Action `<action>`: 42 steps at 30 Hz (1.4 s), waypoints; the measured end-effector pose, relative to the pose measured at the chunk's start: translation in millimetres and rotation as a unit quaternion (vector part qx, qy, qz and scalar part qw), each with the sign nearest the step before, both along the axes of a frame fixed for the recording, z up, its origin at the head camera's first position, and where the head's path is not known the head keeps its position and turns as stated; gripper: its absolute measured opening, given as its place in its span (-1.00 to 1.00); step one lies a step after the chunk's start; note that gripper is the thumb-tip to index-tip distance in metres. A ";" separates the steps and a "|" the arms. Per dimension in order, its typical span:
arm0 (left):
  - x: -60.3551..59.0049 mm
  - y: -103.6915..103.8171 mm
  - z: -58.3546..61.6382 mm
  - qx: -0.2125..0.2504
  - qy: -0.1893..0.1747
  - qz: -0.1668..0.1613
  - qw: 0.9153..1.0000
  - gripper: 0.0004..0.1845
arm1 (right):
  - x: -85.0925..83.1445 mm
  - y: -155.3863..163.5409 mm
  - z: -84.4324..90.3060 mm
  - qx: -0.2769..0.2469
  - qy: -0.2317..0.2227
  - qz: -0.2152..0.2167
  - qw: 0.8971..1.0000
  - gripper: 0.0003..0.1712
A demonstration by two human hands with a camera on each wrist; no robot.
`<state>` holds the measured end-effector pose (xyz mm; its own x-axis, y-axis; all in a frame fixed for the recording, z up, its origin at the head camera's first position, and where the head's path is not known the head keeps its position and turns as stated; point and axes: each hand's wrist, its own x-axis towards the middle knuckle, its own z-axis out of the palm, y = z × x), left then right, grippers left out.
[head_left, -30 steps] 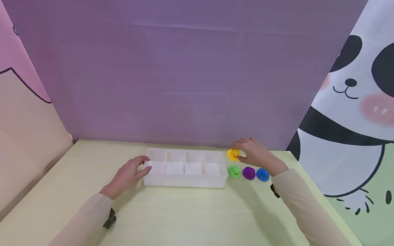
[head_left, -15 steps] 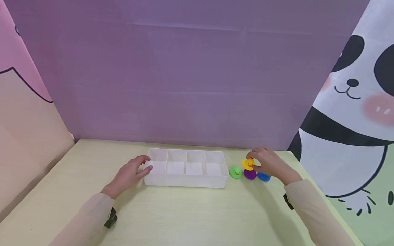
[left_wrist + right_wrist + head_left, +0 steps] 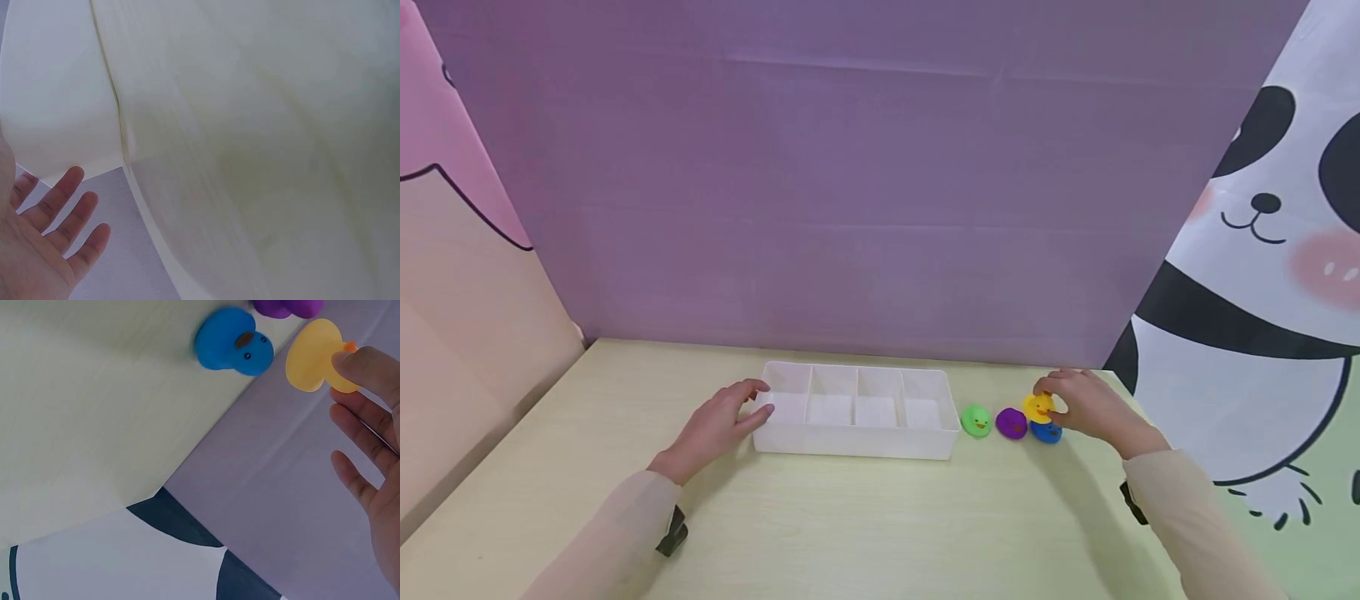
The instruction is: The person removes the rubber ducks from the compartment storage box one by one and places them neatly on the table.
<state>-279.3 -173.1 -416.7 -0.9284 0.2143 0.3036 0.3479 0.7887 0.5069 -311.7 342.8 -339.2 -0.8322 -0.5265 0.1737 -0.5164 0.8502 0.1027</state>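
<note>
Four toy ducks sit to the right of the white tray [image 3: 856,446], none inside it; all four compartments look unfilled, so by my reading the sorting work has not started and every duck is left to place.

Head view: the green duck [image 3: 976,421] stands just beside the tray's right end, the purple duck [image 3: 1011,423] next to it, the blue duck [image 3: 1045,432] farthest from the tray. The yellow duck [image 3: 1039,407] is off the table [image 3: 850,525], pinched in the right hand [image 3: 1093,410] directly above the blue duck. The left hand [image 3: 718,425] lies at the tray's left end, fingers fairly straight, fingertips touching its rim and wall; it grips nothing.

Left wrist view: the left hand [image 3: 37,250] shows an open palm with spread, straight fingers. The pale surface beyond is blurred; I cannot tell tray from table here.

Right wrist view: the right hand [image 3: 375,462] holds the yellow duck [image 3: 315,356] at one fingertip, thumb hidden, the other fingers loose and extended. The blue duck [image 3: 231,344] lies on the table close by, with the purple duck [image 3: 287,306] at the frame edge. The tray is not visible.
</note>
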 end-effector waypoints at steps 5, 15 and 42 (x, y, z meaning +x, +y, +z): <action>-0.2 0.1 -0.4 0.001 -0.002 0.002 1.000 -0.53 | 2.2 10.9 2.7 -0.003 0.004 -0.003 1.000 -0.61; -0.1 -0.1 -0.6 0.002 0.003 -0.003 1.000 -0.50 | 7.4 33.6 3.8 -0.010 -0.008 -0.028 1.000 -0.62; -0.3 0.6 0.7 0.001 -0.002 -0.002 1.000 -0.55 | 2.3 61.3 -40.0 -0.008 -0.034 -0.048 0.998 -0.64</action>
<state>-279.5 -172.5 -416.0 -0.9285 0.2175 0.3011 0.3495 0.7858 0.5102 -309.4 404.2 -379.2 -0.8887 -0.4418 0.1225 -0.4381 0.8971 0.0568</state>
